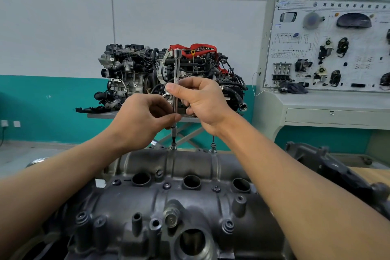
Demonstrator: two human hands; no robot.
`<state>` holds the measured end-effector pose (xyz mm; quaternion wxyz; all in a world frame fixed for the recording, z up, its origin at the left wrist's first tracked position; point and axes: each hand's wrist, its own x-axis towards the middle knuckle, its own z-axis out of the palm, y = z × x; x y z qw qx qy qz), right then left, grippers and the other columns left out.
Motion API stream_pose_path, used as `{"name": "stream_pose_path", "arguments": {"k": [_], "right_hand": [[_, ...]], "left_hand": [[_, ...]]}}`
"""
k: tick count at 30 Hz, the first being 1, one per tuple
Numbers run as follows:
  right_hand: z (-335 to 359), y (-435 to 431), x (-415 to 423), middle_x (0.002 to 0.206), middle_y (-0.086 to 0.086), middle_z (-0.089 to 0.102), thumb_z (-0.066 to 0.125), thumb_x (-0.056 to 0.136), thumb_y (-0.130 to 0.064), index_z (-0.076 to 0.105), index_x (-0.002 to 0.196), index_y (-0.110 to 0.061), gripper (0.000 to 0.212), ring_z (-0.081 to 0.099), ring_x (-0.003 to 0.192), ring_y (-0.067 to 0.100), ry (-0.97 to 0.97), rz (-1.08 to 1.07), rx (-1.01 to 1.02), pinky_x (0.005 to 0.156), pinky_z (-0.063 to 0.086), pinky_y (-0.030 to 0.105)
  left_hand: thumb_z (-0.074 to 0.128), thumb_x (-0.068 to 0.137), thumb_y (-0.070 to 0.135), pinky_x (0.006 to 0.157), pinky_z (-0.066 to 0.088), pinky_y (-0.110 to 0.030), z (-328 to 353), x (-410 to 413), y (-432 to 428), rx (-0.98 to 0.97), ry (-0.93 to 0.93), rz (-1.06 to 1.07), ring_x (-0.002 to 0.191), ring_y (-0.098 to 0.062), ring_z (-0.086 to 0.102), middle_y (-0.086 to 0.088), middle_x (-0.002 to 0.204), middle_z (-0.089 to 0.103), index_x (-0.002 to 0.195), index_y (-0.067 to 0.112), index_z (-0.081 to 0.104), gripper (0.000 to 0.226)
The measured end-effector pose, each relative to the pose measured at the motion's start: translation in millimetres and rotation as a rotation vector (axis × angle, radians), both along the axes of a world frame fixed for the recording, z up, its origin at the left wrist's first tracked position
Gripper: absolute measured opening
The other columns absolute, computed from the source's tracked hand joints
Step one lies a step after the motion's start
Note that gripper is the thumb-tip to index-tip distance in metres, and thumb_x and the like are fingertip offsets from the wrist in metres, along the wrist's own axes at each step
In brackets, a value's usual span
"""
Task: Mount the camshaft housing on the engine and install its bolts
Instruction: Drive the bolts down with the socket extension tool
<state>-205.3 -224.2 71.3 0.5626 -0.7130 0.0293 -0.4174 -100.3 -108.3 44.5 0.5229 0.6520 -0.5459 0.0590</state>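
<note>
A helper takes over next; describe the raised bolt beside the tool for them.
Find the grey camshaft housing in front and follow its far edge to the upright silver extension bar. Just right of its tip, one bolt stands tall out of its hole, unlike the seated bolts nearer the camera.

Chinese heading (354,5) atop the training board (358,65), too blurred to read, round logo (314,4) beside

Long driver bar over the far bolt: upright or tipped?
Upright. The bar stands near vertical on the bolt, pinched by left hand and right hand.
</note>
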Motion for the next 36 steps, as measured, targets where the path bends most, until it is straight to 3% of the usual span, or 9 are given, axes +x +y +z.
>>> {"name": "stream_pose_path", "arguments": {"k": [4,7,9,13,18,26,31,36], "right_hand": [[2.6,0.9,-2.2,0.06,-0.006,0.044,0.067,0.093,-0.023,0.069,0.091,-0.016,0.007,0.039,0.054,0.006,0.065,0.098,0.022,0.045,0.03,0.019],[3.2,1.5,-2.4,0.061,-0.003,0.041,0.06,0.096,-0.018,0.07,0.103,-0.01,0.014,0.036,0.055,0.008,0.091,0.091,0.029,0.047,0.026,0.021],[2.3,2.4,-1.7,0.059,-0.004,0.042,0.06,0.095,-0.013,0.071,0.101,-0.008,0.013,0.036,0.054,0.008,0.076,0.06,0.008,0.045,0.028,0.019],[0.4,0.2,0.5,0.055,-0.016,0.057,0.07,0.09,-0.011,0.07,0.093,-0.009,0.004,0.051,0.048,-0.002,0.033,0.007,-0.034,0.044,0.038,0.009],[-1.3,-1.2,0.5,0.06,-0.011,0.06,0.077,0.083,-0.009,0.065,0.08,-0.014,0.013,0.052,0.045,-0.002,-0.016,0.008,-0.021,0.043,0.039,0.009],[2.8,2.9,-2.3,0.057,-0.004,0.044,0.064,0.094,-0.015,0.07,0.096,-0.009,0.009,0.039,0.05,0.006,0.051,0.073,0.023,0.042,0.031,0.015],[1.2,1.7,-0.6,0.054,-0.014,0.054,0.069,0.091,-0.012,0.07,0.094,-0.007,0.006,0.049,0.048,-0.001,0.032,0.005,-0.038,0.044,0.037,0.009],[0.0,0.0,-0.4,0.056,-0.014,0.06,0.075,0.085,-0.01,0.065,0.081,-0.012,0.011,0.053,0.046,-0.003,0.0,-0.005,-0.042,0.045,0.039,0.008]], "left_hand": [[0.077,0.085,0.016,0.057,0.051,-0.012,-0.9,-0.3,0.7,0.013,-0.045,0.017,0.063,-0.005,0.071,0.003,0.07,0.075,0.079,0.02,0.071,0.01],[0.069,0.091,0.011,0.062,0.051,-0.011,-1.4,-2.3,1.9,0.036,-0.066,-0.021,0.073,-0.004,0.072,0.01,0.077,0.077,0.083,0.03,0.071,0.021],[0.067,0.092,0.009,0.063,0.05,-0.009,-1.0,-3.3,2.9,0.041,-0.054,-0.052,0.075,-0.003,0.072,0.013,0.079,0.076,0.084,0.031,0.071,0.024],[0.076,0.086,0.02,0.06,0.05,-0.01,-0.6,-2.0,1.2,0.025,-0.056,-0.033,0.067,-0.001,0.07,0.01,0.074,0.076,0.081,0.023,0.073,0.006],[0.085,0.076,0.024,0.051,0.047,-0.009,-0.4,1.9,0.7,-0.017,-0.048,0.035,0.053,0.0,0.065,0.007,0.063,0.073,0.073,0.016,0.071,0.016],[0.07,0.089,0.014,0.069,0.053,-0.009,-2.7,0.2,0.6,0.028,-0.128,0.025,0.074,-0.003,0.071,0.008,0.078,0.075,0.087,0.021,0.074,0.008],[0.079,0.083,0.029,0.058,0.051,-0.011,-1.6,1.4,0.3,0.025,-0.098,0.051,0.063,-0.002,0.07,0.007,0.069,0.075,0.078,0.021,0.074,0.01],[0.084,0.075,0.028,0.048,0.047,-0.009,0.0,1.2,2.3,-0.011,-0.041,0.06,0.052,-0.005,0.068,0.009,0.061,0.073,0.072,0.017,0.075,0.015]]}}
